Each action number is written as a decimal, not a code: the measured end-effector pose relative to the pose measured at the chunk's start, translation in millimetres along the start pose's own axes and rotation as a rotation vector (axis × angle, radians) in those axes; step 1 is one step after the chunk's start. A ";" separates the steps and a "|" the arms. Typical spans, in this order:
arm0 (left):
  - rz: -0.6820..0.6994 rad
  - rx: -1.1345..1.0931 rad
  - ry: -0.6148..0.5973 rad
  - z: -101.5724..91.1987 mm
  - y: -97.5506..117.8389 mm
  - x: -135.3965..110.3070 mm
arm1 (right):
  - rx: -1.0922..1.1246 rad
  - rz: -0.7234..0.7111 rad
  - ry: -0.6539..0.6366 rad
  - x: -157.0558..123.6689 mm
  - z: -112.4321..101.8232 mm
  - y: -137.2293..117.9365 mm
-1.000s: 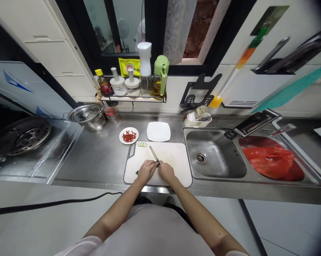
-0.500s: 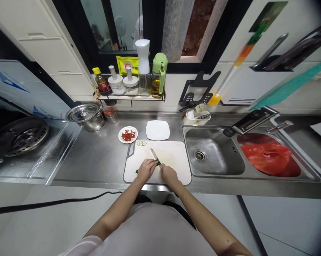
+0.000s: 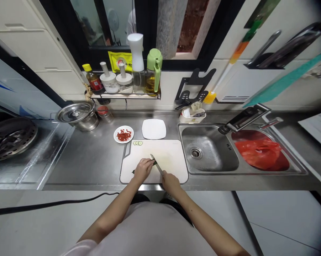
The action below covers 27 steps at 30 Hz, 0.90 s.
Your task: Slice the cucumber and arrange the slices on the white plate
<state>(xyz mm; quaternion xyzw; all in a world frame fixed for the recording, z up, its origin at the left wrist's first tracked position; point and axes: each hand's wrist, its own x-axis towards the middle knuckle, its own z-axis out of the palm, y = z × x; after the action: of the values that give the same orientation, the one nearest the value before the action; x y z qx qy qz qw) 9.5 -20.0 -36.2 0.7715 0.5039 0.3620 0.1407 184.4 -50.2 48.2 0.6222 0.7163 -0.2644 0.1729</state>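
Note:
A cucumber [image 3: 154,162] with dark green skin lies on the white cutting board [image 3: 173,153], mostly hidden beneath my left hand [image 3: 143,170], whose fingers are closed on it. Its stem end pokes out at the left of that hand. My right hand [image 3: 171,183] is wrapped round the handle of a kitchen knife [image 3: 158,167]. The blade points away from me and to the left, right beside the cucumber's cut end and my left fingertips; whether it touches the cucumber I cannot tell. Several thin cucumber slices [image 3: 138,143] lie overlapping at the board's far left corner.
Behind the board stand a white plate [image 3: 153,129] and a small plate [image 3: 115,136] of chopped red pieces. A lidded steel pot [image 3: 89,122] is at the left, a double sink [image 3: 214,153] at the right. Seasoning jars and an oil bottle [image 3: 150,83] line a wall rack [image 3: 117,96].
My right hand has drawn the knife back towards me and slightly right. My left hand keeps its hold on the cucumber. The whole view has shifted a little.

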 end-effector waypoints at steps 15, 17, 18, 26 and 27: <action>-0.015 -0.013 -0.021 -3.2 2.1 1.3 | 0.055 -0.059 0.083 44.0 -14.5 -20.6; -0.014 -0.012 -0.020 -3.1 1.8 1.3 | 0.071 -0.065 0.089 46.8 -16.2 -22.3; -0.011 -0.011 -0.020 -2.8 1.4 1.2 | 0.076 -0.068 0.093 48.2 -17.0 -23.2; -0.007 0.002 -0.021 -2.9 0.9 1.4 | 0.093 -0.080 0.090 58.8 -26.3 -31.1; -0.007 0.002 -0.024 -3.5 1.4 1.7 | 0.098 -0.083 0.089 59.1 -26.9 -31.4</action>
<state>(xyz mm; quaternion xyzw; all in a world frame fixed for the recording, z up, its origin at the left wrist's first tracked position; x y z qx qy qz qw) 8.4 -19.6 -32.3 0.7741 0.5052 0.3518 0.1475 146.0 10.3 40.8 0.6109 0.7347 -0.2778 0.0991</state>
